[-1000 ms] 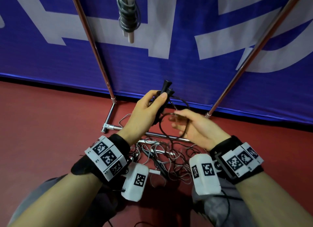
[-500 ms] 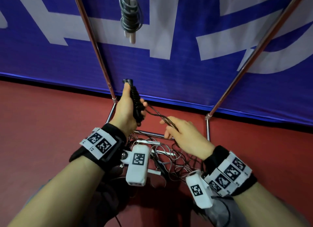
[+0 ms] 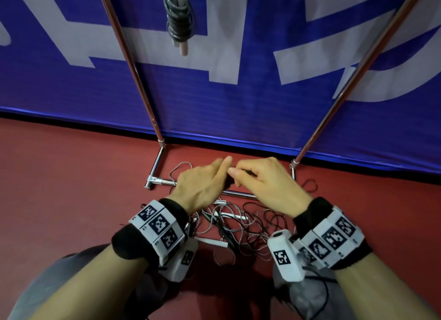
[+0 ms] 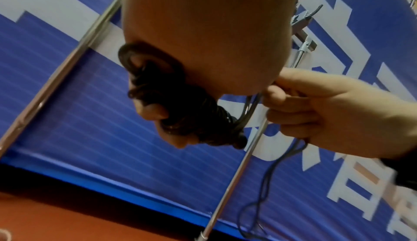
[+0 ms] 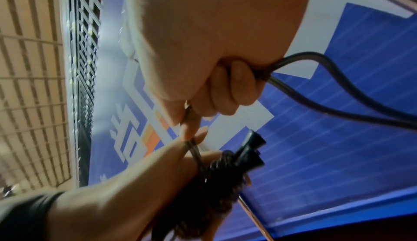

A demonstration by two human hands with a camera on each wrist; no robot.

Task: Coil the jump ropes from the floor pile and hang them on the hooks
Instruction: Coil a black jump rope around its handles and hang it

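One coiled bundle of grey cord with pale handles (image 3: pixel 179 21) already hangs high on the chrome tube rack (image 3: pixel 133 64), against the blue banner with white lettering (image 3: pixel 262 105); the hook itself is out of view; you are partway through the second. Your left hand (image 3: pixel 202 183) has its fingers curled round the black jump rope (image 4: pixel 180 109), its thin glossy cord wound in tight turns about ribbed black handles; your right hand (image 3: pixel 265 183) pinches the loose cord between thumb and bent fingers, touching the left, the tail trailing down; the rope sits between your hands, low, just above the rack's base bar. The tangled pile of thin black, grey and white ropes (image 3: pixel 238 224) on the matte red floor (image 3: pixel 71 188) remains to coil, likely several.
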